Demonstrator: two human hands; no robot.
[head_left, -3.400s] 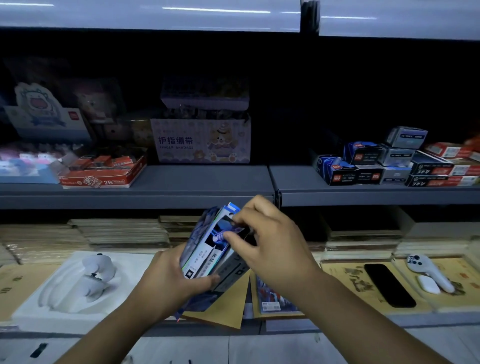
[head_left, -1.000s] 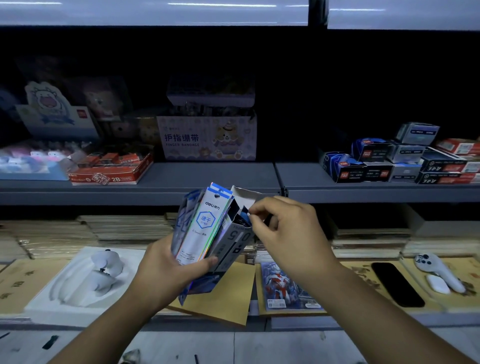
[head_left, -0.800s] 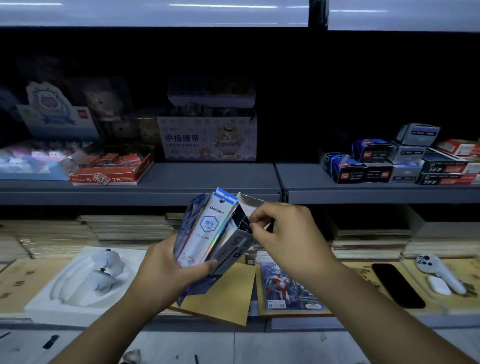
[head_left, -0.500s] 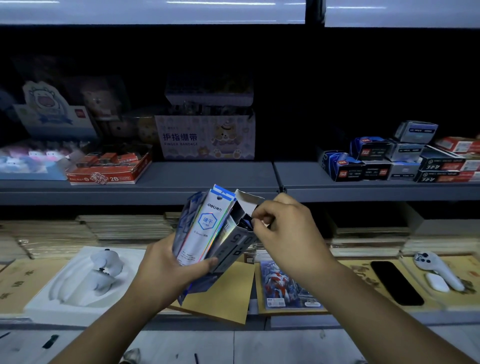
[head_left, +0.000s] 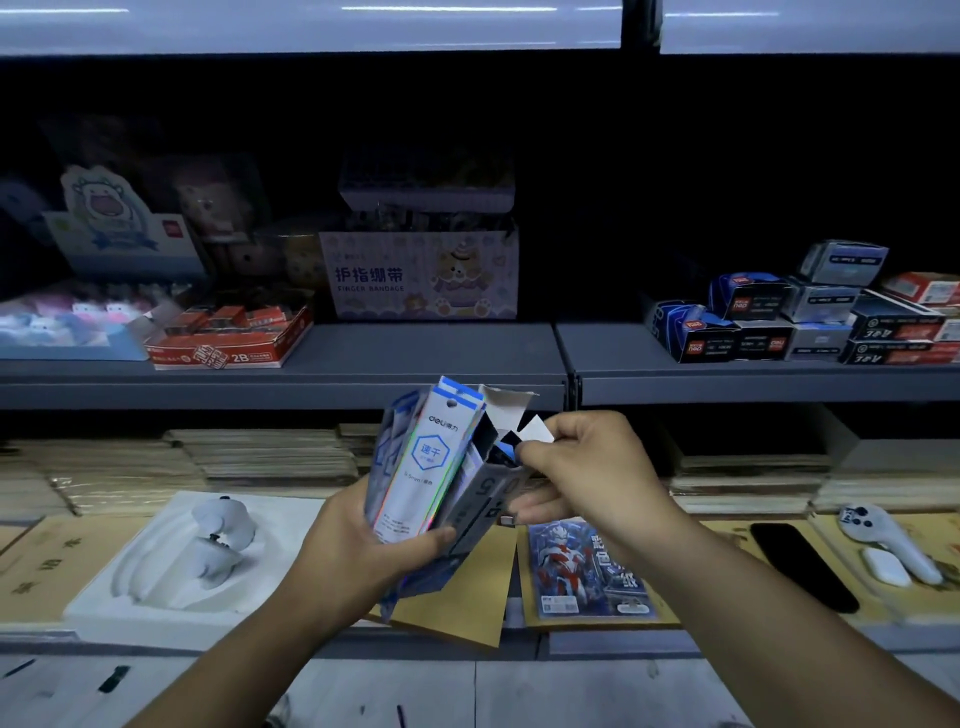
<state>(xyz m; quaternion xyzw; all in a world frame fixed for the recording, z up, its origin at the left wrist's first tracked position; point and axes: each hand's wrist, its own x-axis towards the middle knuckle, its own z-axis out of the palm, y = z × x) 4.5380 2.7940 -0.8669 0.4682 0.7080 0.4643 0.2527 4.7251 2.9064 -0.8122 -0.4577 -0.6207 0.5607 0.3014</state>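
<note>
The left hand (head_left: 358, 551) was curled round a fan of slim white-and-blue card pen packets (head_left: 421, 467) and an open grey cardboard box (head_left: 480, 499), held before the grey metal shelf (head_left: 311, 384). The right hand (head_left: 587, 478) pinched the box's white top flap (head_left: 535, 431). Bracing the box firmly and folding that flap well back would likely clear its mouth.

A stationery shop is shown by grey display shelving (head_left: 415, 358) stocked around a finger bandage box (head_left: 418, 275): a red 2B carton (head_left: 228, 340) is set to its left, stacked pen boxes (head_left: 810, 317) to its right, and piled notebooks (head_left: 260, 457) below it.
</note>
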